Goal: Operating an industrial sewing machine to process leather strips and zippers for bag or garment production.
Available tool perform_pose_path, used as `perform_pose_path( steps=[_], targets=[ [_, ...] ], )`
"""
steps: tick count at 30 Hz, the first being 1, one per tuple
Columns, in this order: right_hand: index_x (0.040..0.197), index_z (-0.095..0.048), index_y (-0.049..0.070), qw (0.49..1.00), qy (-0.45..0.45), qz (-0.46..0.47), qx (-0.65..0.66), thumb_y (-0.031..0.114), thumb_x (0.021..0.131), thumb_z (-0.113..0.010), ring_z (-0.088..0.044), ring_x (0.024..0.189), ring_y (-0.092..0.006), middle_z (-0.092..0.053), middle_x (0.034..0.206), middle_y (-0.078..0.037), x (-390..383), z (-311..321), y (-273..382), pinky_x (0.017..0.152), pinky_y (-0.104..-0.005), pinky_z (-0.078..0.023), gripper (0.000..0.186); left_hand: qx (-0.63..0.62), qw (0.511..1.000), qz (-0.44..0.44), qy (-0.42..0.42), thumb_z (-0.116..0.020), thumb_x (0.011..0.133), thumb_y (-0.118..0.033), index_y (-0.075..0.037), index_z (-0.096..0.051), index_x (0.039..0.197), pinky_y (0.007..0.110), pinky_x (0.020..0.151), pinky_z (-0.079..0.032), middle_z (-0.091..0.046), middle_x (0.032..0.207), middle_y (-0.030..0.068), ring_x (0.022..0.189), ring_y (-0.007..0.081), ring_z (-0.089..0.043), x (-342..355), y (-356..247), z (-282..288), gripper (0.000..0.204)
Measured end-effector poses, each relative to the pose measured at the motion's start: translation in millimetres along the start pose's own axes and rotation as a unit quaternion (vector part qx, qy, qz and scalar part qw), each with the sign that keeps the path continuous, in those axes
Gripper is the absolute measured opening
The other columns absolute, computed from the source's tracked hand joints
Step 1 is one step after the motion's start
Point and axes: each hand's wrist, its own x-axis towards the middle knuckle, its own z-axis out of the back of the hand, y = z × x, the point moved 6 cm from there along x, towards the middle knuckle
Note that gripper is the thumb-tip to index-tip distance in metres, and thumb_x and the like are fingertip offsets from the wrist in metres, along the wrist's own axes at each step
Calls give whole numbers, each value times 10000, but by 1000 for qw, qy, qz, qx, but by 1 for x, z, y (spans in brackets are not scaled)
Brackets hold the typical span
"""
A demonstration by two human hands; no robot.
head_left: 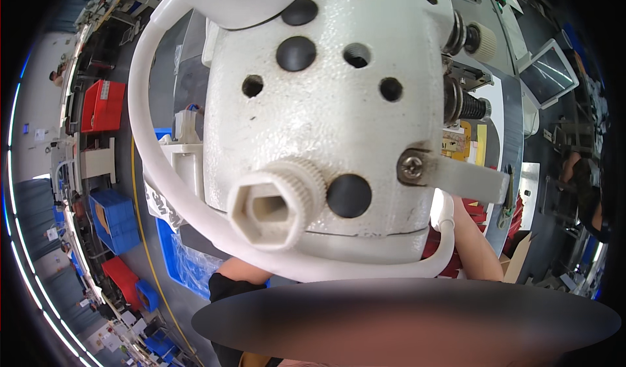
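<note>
A white sewing machine head fills the middle of the view and hides both my hands. My left forearm, in a black sleeve, passes under its left side. My right forearm reaches in beneath its right side. What either hand holds or touches cannot be seen. Dark red fabric shows beside the right forearm. On the machine are a white hexagonal knob, a metal lever fixed by a screw, and a thick white cable looping round the left and front.
Spring tension knobs stick out at the machine's right. Scissors lie on the table near a tilted screen. Left of me stands a blue bin with clear plastic; farther off are red and blue crates.
</note>
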Motion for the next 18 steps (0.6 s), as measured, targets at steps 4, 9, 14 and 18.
perform_pose_path(
  steps=[4, 9, 14, 18],
  targets=[
    [1025, -646, 20, 1000, 1, 5, 7, 100, 750, -610, -570, 1186, -280, -627, 1193, -120, -3, -2, -3, 989, -426, -471, 288, 34, 999, 5, -14, -655, 834, -76, -82, -416, 1399, 427, 1152, -262, -307, 1496, 180, 1392, 329, -290, -14, 47, 45, 614],
    [962, -657, 6, 999, -32, 2, 38, 95, 714, -626, -584, 1164, -289, -644, 1131, -144, 4, -5, 0, 984, -437, -477, 265, 87, 996, 24, -27, -641, 849, -123, -68, -430, 1388, 427, 1144, -274, -333, 1481, 177, 1379, 320, -313, 3, 50, 46, 581],
    [974, -657, 5, 999, -30, 8, 37, 91, 710, -624, -579, 1174, -289, -642, 1134, -148, 2, -5, 0, 987, -437, -475, 280, 134, 990, 22, -34, -627, 865, -169, -54, -444, 1376, 427, 1136, -287, -358, 1466, 174, 1367, 310, -337, 13, 63, 59, 555],
    [996, -655, 10, 1000, -20, 2, 20, 91, 717, -622, -577, 1179, -285, -636, 1165, -144, 0, -2, -1, 990, -435, -472, 292, 165, 985, 8, -42, -616, 877, -207, -43, -455, 1367, 427, 1129, -297, -379, 1454, 172, 1356, 302, -356, 60, 77, 57, 541]
  ],
)
